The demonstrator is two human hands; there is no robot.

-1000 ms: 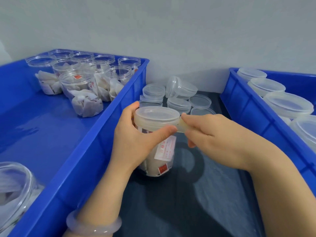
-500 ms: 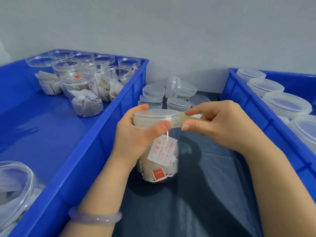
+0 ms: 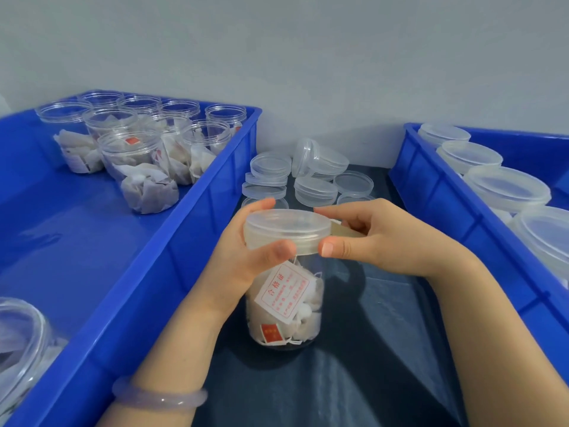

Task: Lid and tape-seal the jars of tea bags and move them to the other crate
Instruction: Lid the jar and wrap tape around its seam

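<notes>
Jar lidded, mid-taping: left hand grips the lid, right hand pinches tape. Left crate has plenty of unlidded jars to go.

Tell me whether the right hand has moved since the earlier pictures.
Yes. The right hand drew out toward the right-hand blue plastic crate, then came back left to the round translucent plastic lid, pinching the yellowish tape strip.

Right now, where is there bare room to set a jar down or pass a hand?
Widest free patch: the left crate's floor, between the open jars at its far end and the jar in its near corner. The dark mat is bare nearer than the held jar. Crowded: loose lids behind that jar, lidded jars in the right crate.
</notes>
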